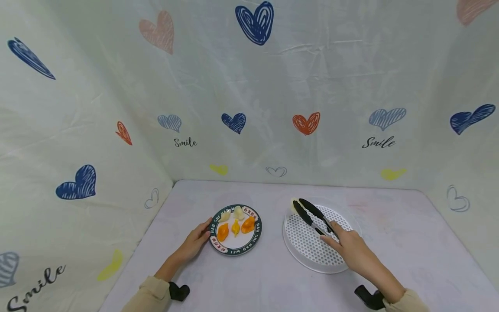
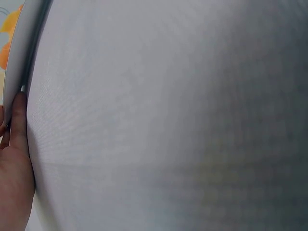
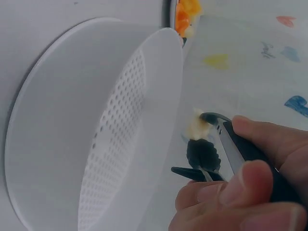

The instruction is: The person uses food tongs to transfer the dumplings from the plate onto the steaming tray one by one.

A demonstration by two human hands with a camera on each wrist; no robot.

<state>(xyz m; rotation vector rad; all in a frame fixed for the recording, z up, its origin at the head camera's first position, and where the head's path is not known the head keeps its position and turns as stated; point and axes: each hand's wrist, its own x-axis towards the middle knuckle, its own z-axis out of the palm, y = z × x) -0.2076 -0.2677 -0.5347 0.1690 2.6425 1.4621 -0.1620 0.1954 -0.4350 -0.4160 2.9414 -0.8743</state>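
Black-headed tongs with silvery arms [image 1: 302, 213], grasped in the right hand [image 1: 352, 248] at right of centre, long axis slanting from there toward the upper left. At the tips, apparently pinched between, a small, pale yellow, soft-looking lump [image 3: 196, 127], by the upper-left rim of a round white perforated basket [image 1: 312, 249]; contact with that rim impossible to tell. Leftward across the tabletop [image 1: 269, 277], apart from the basket, a round white plate with a dark green lettered border [image 1: 255, 239], its left edge pinched by the left hand [image 1: 196, 239]. On it, two pale pieces [image 1: 238, 212] uppermost, three orange-yellow pieces [image 1: 223, 232] below. Nearer the lump, the right hand; farther, on the plate's opposite side, the left.
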